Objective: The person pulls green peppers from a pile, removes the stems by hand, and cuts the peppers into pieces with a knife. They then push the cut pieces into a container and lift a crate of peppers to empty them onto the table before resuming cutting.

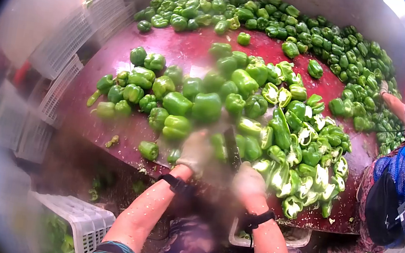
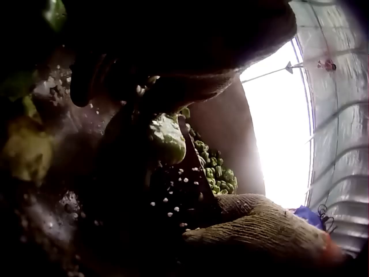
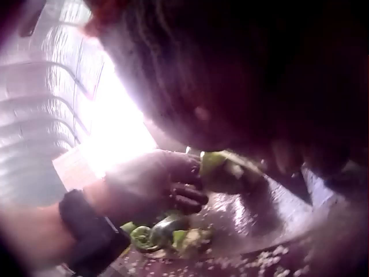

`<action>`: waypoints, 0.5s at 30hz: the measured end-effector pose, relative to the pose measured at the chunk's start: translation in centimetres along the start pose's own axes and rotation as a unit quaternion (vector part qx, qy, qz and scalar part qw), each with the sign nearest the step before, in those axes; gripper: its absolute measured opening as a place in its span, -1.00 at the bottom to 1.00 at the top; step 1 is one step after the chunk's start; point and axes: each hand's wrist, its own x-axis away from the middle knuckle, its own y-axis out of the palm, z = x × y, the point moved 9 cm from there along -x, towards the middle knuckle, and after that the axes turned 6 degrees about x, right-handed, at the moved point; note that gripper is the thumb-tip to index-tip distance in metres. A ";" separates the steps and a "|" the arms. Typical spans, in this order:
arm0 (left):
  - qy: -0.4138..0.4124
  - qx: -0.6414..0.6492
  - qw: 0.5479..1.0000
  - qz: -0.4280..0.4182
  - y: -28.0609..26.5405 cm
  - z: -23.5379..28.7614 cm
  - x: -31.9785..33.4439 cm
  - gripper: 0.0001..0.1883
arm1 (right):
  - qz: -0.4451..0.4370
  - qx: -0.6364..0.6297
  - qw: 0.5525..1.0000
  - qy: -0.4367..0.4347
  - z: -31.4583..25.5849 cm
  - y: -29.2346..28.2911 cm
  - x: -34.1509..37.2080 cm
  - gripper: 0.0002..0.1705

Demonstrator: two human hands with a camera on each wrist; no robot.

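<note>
In the head view my gloved left hand (image 1: 195, 151) is at the table's near edge. The right wrist view shows this left hand (image 3: 153, 182) pinching a green pepper piece (image 3: 222, 172). Close to its right, my gloved right hand (image 1: 250, 185) grips a knife (image 1: 233, 149), blade pointing away from me. From the left wrist, the blade (image 2: 197, 167) stands beside the cut pepper (image 2: 168, 138), between the dark left hand (image 2: 190, 63) and the right hand (image 2: 265, 231); whether blade and pepper touch, I cannot tell. The knife's handle is hidden in the right hand.
Whole peppers (image 1: 177, 103) lie ahead and left on the red table (image 1: 101, 71); cut halves (image 1: 312, 155) are heaped at right. More peppers (image 1: 328, 40) line the back wall. White crates (image 1: 81, 218) stand at left, a white container (image 1: 295, 238) below. Another person (image 1: 404, 165) works at right.
</note>
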 end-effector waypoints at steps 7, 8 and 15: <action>0.057 -0.182 0.974 0.122 -2.8 4.9 -7.0 -0.35 | -0.002 -0.027 0.999 0.021 1.5 0.9 -1.0 -0.70; 0.028 -0.190 0.976 0.099 -2.5 5.0 -8.2 -0.32 | -0.012 -0.029 0.999 0.022 1.5 0.9 -0.9 -0.70; -0.038 -0.217 0.971 0.098 -1.8 6.5 -9.1 -0.14 | -0.036 -0.021 0.999 0.024 1.5 0.7 -0.7 -0.74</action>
